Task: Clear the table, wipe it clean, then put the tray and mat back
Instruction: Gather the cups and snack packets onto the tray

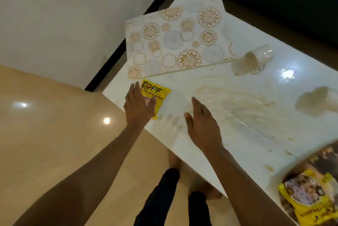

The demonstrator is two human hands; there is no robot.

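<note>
Task just starting. Left hand (140,105) flat, fingers straight, over yellow packet (155,94) at near left; right hand (202,125) open, empty. Table (237,145) dirty (smears everywhere). Mat (175,41) far left, two cups (254,59) tipped right.

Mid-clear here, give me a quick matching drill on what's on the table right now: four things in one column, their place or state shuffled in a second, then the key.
Things:
1. patterned mat
2. yellow packet
3. upper cup
4. left hand

States:
A. lying tipped on its side beside the mat's right edge
B. fingers straight, over the packet's near end
C. flat at the table's far left corner
D. lying near the table's left edge, partly under a hand

Pairs: 1-C, 2-D, 3-A, 4-B
</note>
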